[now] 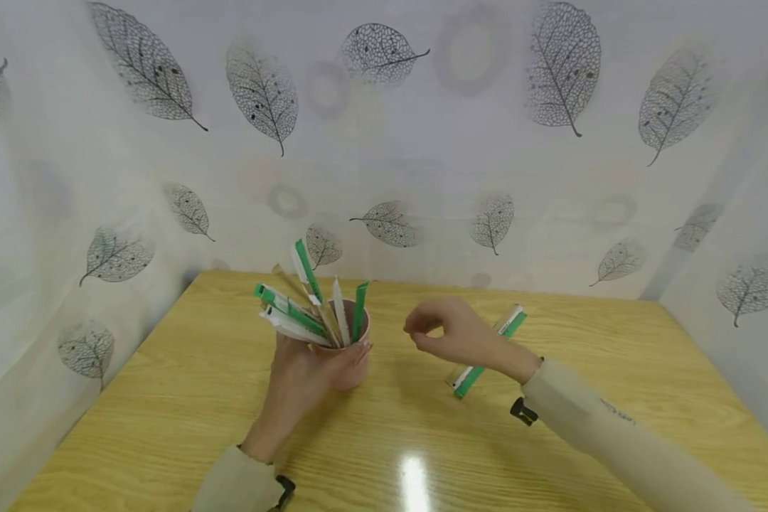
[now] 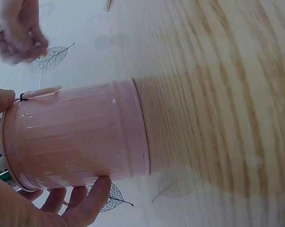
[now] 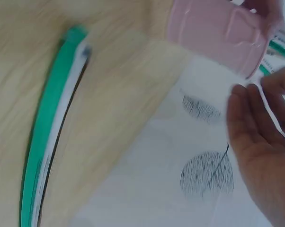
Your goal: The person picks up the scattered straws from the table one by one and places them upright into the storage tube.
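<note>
A pink ribbed cup [image 1: 356, 371] stands upright on the table, left of centre. Several long, slim green, white and brown packets [image 1: 304, 320] stick out of its mouth, leaning mostly left. My left hand [image 1: 299, 377] grips the cup's near left side, its fingers curved along the wall in the left wrist view. Over the table, right of the cup and apart from it, hovers my right hand [image 1: 451, 331], fingers loosely bent with thumb near the index finger; nothing shows in it. Beneath that hand and forearm lie a few slim green, white and brown packets [image 1: 467, 380], partly hidden.
The wood-grain table [image 1: 384, 441] reflects a bright light spot near its front. A pale curtain [image 1: 422, 163] with leaf prints hangs along the back and both sides. Black clips show at both sleeve cuffs.
</note>
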The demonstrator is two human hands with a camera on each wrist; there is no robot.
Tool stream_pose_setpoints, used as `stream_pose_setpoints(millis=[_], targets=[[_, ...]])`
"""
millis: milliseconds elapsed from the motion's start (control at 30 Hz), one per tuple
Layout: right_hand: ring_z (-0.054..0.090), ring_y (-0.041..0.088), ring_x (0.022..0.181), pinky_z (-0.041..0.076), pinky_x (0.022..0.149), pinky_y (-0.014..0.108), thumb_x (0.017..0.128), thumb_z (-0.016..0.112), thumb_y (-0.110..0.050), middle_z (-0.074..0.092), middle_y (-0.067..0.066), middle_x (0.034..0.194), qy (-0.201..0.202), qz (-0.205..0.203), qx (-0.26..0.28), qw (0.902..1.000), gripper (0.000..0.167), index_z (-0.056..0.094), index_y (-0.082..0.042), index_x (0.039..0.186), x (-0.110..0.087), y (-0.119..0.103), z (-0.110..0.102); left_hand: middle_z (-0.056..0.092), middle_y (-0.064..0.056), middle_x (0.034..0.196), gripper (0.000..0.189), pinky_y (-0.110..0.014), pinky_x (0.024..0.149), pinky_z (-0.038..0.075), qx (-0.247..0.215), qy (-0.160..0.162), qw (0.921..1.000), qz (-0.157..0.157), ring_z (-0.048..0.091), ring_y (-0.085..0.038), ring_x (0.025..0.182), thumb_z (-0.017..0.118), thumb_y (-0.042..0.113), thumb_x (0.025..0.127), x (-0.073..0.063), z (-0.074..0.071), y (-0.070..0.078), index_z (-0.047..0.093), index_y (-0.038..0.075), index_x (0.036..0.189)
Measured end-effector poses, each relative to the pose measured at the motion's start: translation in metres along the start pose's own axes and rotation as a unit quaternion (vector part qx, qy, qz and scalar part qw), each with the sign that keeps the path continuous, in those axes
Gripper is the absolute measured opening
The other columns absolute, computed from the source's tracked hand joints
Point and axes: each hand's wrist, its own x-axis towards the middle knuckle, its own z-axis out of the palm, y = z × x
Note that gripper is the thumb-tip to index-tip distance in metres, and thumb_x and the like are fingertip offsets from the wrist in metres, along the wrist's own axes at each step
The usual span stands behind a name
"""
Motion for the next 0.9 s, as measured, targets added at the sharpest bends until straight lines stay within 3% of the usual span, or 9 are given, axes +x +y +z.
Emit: stream_pose_setpoints(millis=[67,167,300,400,533,667,800,900], targets=[[0.072,0.020,0.095,0.061,0.083,0.038,0.091,0.067,0.001,0.076,0.006,0.104,-0.056,-0.002,-0.065,0.9963,0.018,0.075,-0.007,0.104,-0.009,0.007,-0.008,0.042,-0.004,0.150,0.103,-0.055,0.113,0.042,0.006,0.002,1.0000,-0.002,0.045,-0.021,0.140,0.093,0.037,0.075,0.000,0.000,0.000,0.030,0.029,0.156],[0.071,0.026,0.100,0.061,0.084,0.039,0.088,0.069,0.006,0.076,0.008,0.109,-0.135,0.008,-0.144,0.9803,0.024,0.075,-0.004,0.109,-0.024,0.016,-0.016,0.040,-0.006,0.151,0.104,-0.056,0.112,0.043,0.015,0.004,0.9999,0.002,0.044,-0.023,0.141,0.093,0.037,0.075,-0.001,0.001,0.001,0.030,0.028,0.156],[0.070,0.029,0.104,0.060,0.084,0.035,0.082,0.071,0.014,0.074,0.009,0.112,-0.187,0.035,-0.212,0.9585,0.035,0.075,-0.003,0.112,-0.041,0.026,-0.020,0.040,-0.008,0.152,0.108,-0.057,0.111,0.044,0.023,0.006,0.9997,0.009,0.044,-0.025,0.142,0.093,0.038,0.074,-0.001,0.001,0.001,0.026,0.026,0.159],[0.071,0.026,0.103,0.060,0.082,0.032,0.082,0.074,0.012,0.074,0.007,0.110,-0.195,0.043,-0.247,0.9483,0.034,0.076,-0.006,0.111,-0.050,0.032,-0.018,0.038,-0.010,0.153,0.111,-0.059,0.111,0.044,0.028,0.005,0.9996,0.005,0.043,-0.027,0.143,0.093,0.040,0.074,-0.002,0.000,0.000,0.024,0.026,0.160],[0.071,0.020,0.094,0.060,0.077,0.027,0.083,0.082,0.000,0.074,0.003,0.101,-0.187,0.029,-0.277,0.9420,0.025,0.078,-0.010,0.105,-0.058,0.041,-0.014,0.037,-0.010,0.153,0.109,-0.059,0.112,0.043,0.027,0.001,0.9996,-0.007,0.041,-0.027,0.144,0.093,0.042,0.074,-0.002,0.001,-0.001,0.025,0.028,0.159],[0.067,0.014,0.082,0.057,0.070,0.023,0.082,0.082,0.000,0.069,0.000,0.089,-0.170,0.017,-0.294,0.9403,0.017,0.075,-0.010,0.094,-0.060,0.044,-0.012,0.037,-0.009,0.153,0.108,-0.059,0.113,0.042,0.023,0.000,0.9997,-0.007,0.041,-0.026,0.143,0.093,0.040,0.075,-0.002,0.001,0.000,0.026,0.029,0.159],[0.059,0.009,0.074,0.051,0.063,0.021,0.083,0.079,0.003,0.064,-0.002,0.082,-0.159,0.010,-0.300,0.9406,0.019,0.068,-0.012,0.084,-0.059,0.044,-0.013,0.036,-0.010,0.154,0.110,-0.060,0.113,0.042,0.038,0.001,0.9992,-0.011,0.040,-0.027,0.144,0.092,0.042,0.075,-0.002,0.000,0.002,0.024,0.029,0.160],[0.060,0.008,0.074,0.052,0.064,0.020,0.085,0.079,0.000,0.065,-0.002,0.082,-0.154,-0.003,-0.300,0.9413,0.015,0.070,-0.012,0.085,-0.059,0.044,-0.013,0.036,-0.010,0.154,0.109,-0.060,0.112,0.042,0.037,-0.001,0.9992,-0.017,0.040,-0.027,0.144,0.092,0.042,0.075,-0.002,0.000,0.002,0.025,0.026,0.160]])
